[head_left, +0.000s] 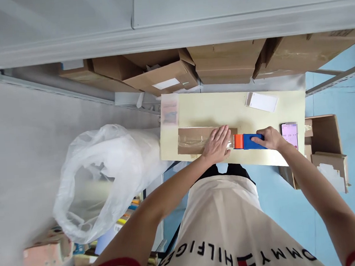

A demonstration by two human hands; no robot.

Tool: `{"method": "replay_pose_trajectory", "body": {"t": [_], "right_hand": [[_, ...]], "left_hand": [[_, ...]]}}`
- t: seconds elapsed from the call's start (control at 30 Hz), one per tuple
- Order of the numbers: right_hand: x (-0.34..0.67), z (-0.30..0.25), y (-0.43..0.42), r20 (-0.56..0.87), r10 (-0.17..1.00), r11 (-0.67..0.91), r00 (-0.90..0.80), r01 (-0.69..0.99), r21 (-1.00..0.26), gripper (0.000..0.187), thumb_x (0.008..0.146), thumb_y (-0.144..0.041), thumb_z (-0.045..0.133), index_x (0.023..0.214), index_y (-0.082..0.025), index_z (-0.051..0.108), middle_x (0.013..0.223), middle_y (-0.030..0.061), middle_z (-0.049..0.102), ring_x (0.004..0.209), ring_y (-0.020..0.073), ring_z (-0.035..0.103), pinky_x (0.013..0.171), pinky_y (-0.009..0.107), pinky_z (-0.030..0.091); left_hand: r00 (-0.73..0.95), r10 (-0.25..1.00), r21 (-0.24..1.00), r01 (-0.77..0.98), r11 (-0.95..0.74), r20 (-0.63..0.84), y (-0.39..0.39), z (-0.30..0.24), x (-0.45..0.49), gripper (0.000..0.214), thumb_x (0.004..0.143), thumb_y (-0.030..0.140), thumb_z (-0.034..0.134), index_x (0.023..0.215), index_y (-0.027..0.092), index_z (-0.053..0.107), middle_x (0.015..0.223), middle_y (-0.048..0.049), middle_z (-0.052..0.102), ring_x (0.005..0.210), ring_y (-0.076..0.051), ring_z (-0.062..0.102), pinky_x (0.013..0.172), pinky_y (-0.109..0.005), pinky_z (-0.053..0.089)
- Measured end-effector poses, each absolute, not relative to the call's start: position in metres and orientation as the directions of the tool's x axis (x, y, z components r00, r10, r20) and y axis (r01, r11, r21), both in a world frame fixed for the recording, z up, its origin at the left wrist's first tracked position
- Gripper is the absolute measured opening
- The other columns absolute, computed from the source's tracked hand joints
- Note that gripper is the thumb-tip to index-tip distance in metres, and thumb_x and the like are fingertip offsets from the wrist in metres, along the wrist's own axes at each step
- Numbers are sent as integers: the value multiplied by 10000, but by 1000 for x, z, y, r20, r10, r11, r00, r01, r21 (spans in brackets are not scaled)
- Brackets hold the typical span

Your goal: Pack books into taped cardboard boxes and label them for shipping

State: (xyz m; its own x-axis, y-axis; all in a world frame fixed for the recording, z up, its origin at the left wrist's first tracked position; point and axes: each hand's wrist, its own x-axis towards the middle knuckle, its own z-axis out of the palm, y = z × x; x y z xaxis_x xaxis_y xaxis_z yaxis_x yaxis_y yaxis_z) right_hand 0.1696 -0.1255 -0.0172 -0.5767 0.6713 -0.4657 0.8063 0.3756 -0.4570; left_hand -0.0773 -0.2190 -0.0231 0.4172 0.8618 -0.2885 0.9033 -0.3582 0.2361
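A flat brown cardboard box (191, 141) with shiny clear tape along its top lies on the pale yellow table (212, 108). My left hand (217, 144) rests flat on the box's right part, fingers stretched out and slightly apart. In my right hand (270, 138) is a blue and orange tape dispenser (250, 141), its orange end at the right end of the box. My fingers are wrapped round the blue part, with the thumb along it. The tape roll itself is hidden.
A phone (289, 134) and a white card stack (262, 102) lie on the table's right side. Cardboard boxes (224, 62) stand on the shelf behind. A large clear plastic bag (128, 164) hangs at left; more cartons (325, 140) stand at right.
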Motion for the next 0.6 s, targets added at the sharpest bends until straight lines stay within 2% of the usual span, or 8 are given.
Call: {"method": "replay_pose_trajectory", "body": {"t": [0.1,0.2,0.33,0.43,0.6], "right_hand": [[185,-5,-124,-514,646,427,-564,825,-370,618,865,-692,340,651,-193,635,601,68,627,588,199,582,528,278,315],[187,12,-127,-604,660,422,-447,886,-193,600,871,-676,366,699,-188,671,673,91,671,649,228,622,543,281,334],[141,38,-142,-652,717,340,-245,940,21,519,892,-598,442,868,-163,725,807,158,712,780,289,685,612,312,417],[88,46,-157,-635,747,291,-197,956,45,420,930,-469,459,930,-144,725,878,185,719,815,292,703,649,327,452],[55,30,-172,-637,750,259,-177,965,37,291,945,-234,448,933,-114,713,864,183,726,818,283,706,675,342,459]], "left_hand": [[410,867,238,906,-350,-283,-222,-26,-83,772,906,425,470,1526,22,245,1611,-206,199,1506,-322,151,1217,-473,79],[405,869,240,908,-345,-283,-223,-27,-86,774,900,428,487,1519,20,261,1606,-220,208,1502,-335,158,1208,-501,93],[533,798,289,840,-459,-282,-222,-21,-93,717,848,536,561,1414,102,478,1580,-203,296,1488,-380,170,1176,-609,65],[606,742,271,794,-544,-287,-218,-13,-93,640,791,569,627,1292,171,610,1541,-170,385,1466,-404,190,1149,-647,96],[566,747,216,824,-524,-348,-212,-8,-87,607,721,625,682,1127,176,722,1424,-188,506,1443,-441,190,1082,-649,235]]}}
